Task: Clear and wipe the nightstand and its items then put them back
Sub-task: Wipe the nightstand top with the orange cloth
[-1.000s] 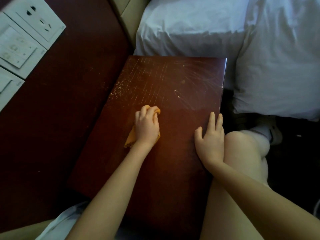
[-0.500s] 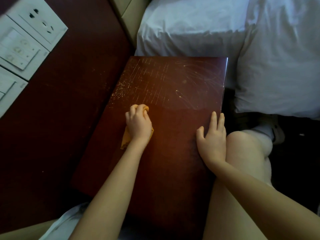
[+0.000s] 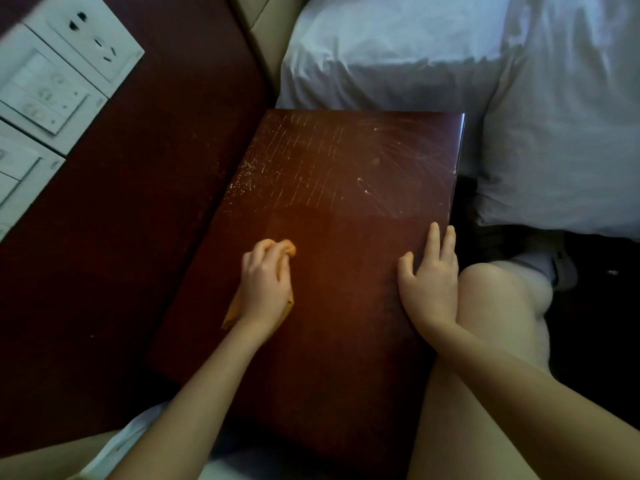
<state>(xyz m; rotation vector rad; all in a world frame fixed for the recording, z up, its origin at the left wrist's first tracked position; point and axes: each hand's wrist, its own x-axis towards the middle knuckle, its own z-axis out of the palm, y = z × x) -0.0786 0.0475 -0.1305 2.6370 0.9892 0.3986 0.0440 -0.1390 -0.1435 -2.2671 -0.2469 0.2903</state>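
Note:
The dark red-brown nightstand top [image 3: 346, 188] fills the middle of the view, with pale scratch lines and specks on its far half. My left hand [image 3: 266, 285] presses a crumpled orange cloth [image 3: 287, 247] onto the top near its left edge, fingers curled over the cloth; most of the cloth is hidden under the hand. My right hand [image 3: 429, 278] lies flat with straight fingers on the right edge of the top, beside my bare knee [image 3: 491, 289]. No other items stand on the nightstand.
A white pillow and bedding [image 3: 450, 64] lie beyond and to the right of the nightstand. A dark wooden wall panel [image 3: 138, 202] on the left carries white sockets and switch plates [image 3: 62, 74]. A white shoe [image 3: 554, 268] shows on the dark floor at right.
My left hand with the cloth slid left toward the edge, then shifted back slightly. My right hand has stayed flat on the right edge.

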